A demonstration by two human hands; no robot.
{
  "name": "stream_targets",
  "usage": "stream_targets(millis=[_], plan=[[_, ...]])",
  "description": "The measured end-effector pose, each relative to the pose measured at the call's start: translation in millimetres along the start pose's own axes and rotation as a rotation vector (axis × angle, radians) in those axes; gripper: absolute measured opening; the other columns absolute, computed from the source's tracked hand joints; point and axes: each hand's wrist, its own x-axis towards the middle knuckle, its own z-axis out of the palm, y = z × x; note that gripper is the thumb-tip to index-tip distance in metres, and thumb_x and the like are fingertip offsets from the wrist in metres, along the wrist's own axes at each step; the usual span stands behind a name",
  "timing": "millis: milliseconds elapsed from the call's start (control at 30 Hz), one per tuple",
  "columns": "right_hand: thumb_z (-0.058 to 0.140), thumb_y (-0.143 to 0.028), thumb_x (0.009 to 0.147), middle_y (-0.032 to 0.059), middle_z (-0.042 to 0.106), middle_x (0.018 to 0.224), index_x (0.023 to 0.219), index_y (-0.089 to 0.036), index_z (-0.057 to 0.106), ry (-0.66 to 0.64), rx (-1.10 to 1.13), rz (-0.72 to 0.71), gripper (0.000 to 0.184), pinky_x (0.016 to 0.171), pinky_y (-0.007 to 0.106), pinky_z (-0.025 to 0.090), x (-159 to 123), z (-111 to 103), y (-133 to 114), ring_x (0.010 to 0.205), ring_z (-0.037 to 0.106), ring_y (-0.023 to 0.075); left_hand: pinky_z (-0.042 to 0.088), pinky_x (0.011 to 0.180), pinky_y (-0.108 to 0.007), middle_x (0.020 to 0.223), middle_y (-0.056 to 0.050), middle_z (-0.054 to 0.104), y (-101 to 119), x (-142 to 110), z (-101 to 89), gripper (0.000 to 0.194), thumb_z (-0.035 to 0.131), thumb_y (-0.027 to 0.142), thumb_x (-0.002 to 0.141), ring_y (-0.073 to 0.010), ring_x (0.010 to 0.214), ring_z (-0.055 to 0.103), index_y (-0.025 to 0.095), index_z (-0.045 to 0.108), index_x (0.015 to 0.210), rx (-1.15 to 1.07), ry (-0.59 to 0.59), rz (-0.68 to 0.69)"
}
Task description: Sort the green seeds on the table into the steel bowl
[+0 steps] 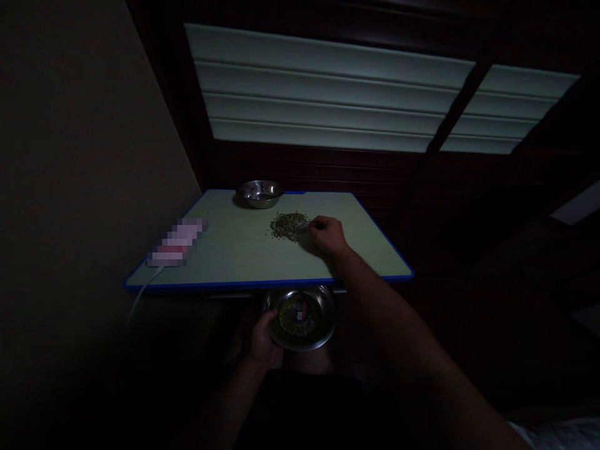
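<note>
I see the left hand (265,340) clamped on the low bowl (330,315); tipping could spill it. The right hand (329,234), pinched together, could scatter seeds (285,225) by jerking.

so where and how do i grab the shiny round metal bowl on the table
Probably pinch the left rim of the shiny round metal bowl, coming from the left. It stands upright and its wall flares outward, so the rim should offer an edge to grip; the loose heap of greenish grains lies toward its near right, so a left approach should avoid it.
</note>
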Motion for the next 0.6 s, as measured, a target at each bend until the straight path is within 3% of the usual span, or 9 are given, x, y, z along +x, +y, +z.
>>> stream_targets(millis=[200, 600], plan=[[0.059, -0.023, 0.069, 0.0012, 0.068, 0.067, 0.071, -0.016, 0.07, -0.053, 0.042, 0.004, 0.014, 0.069, 0.027, 0.045, -1.2, -0.2, -3.0, 0.067, 0.06, 0.0151, 0.059, 0.071, -0.036, 0.073, -0.009, 0.077, -1.5, 2.7, -3.9, 0.014, 0.066, 0.02, 0.064, -0.0276, 0.076, 0.073, 0.014, 0.074, 0.075, -0.026, 0.001, -0.007], [0.056, -0.025, 0.063, 0.0011, 0.064, 0.063, 0.065, -0.017, 0.068, 0.005, -0.012, 0.106, 0.014, 0.065, 0.028, 0.042, 0.7, -17.0, 0.0, 0.066, 0.057, 0.0159, 0.059, 0.075, -0.037, 0.073, -0.01, 0.077, -0.5, -0.1, -2.0, 0.013, 0.065, 0.019, 0.066, -0.0289, 0.079, 0.074, 0.014, 0.075, 0.075, -0.043, 0.007, -0.022]])
